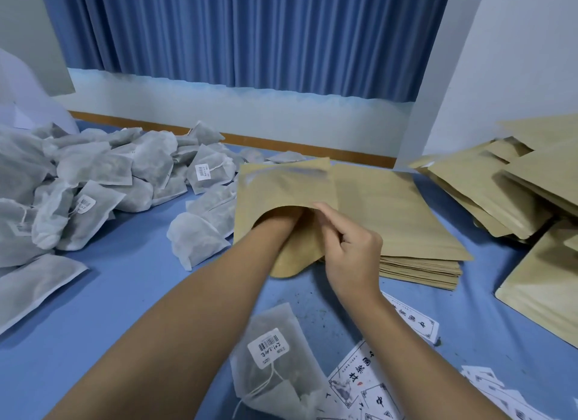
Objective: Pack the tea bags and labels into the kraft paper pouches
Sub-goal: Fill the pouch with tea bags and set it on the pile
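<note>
I hold a kraft paper pouch (pixel 281 188) just above the blue surface, with its mouth facing me. My left hand (pixel 283 221) is pushed into that mouth; its fingers are hidden inside, so I cannot tell what they hold. My right hand (pixel 350 250) pinches the pouch's upper mouth edge between thumb and fingers. The pouch overlaps a flat stack of kraft pouches (pixel 406 219). One tea bag (pixel 275 372) with a barcode tag lies near me under my left forearm. Printed white labels (pixel 359 376) lie beside it, under my right forearm.
A big heap of grey tea bags (pixel 93 182) covers the left side of the blue surface (pixel 125 294). More kraft pouches (pixel 500 185) are piled loosely at the right. A blue curtain and white wall stand behind. Several more labels (pixel 488 385) lie at the bottom right.
</note>
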Demonstrator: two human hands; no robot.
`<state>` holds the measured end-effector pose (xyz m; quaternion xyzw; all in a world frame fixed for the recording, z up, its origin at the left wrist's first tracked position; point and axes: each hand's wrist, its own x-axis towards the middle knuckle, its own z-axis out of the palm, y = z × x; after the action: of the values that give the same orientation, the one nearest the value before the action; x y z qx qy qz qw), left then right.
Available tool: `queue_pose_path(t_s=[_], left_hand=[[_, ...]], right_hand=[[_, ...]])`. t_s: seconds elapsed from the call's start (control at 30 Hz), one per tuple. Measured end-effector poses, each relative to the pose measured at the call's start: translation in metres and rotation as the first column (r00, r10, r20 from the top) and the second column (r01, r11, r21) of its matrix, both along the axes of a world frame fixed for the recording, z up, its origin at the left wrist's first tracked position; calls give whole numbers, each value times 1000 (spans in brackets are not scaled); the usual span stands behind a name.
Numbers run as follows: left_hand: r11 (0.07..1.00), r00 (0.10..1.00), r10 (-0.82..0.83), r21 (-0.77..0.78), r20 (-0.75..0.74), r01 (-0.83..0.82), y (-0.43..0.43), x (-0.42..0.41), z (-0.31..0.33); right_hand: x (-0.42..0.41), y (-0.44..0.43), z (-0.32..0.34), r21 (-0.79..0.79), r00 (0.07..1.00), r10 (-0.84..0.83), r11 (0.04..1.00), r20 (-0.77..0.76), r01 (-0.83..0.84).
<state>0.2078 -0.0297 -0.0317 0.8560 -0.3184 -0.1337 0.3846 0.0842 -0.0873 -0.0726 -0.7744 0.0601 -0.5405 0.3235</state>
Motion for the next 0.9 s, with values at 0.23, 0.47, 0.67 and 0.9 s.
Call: queue_pose_path(t_s=[0.23,0.47,0.67,0.9], left_hand=[[960,998,62,-274,20,-54,-15,-46,10],[739,971,-225,-637,77,222,44,-112,-15],[684,491,-585,-718,-646,-130,45,-120,-16],[522,391,-614,-724,-686,-450,47,-124,-9]], right_hand=[[-4,-17,15,172,991,-129,976,-36,134],[-19,-44,54,279,952,-301,911,-57,304],[-56,-22,60,127,993,-15,991,-121,30],[-95,-32,35,122,786,328,942,-524,-312]])
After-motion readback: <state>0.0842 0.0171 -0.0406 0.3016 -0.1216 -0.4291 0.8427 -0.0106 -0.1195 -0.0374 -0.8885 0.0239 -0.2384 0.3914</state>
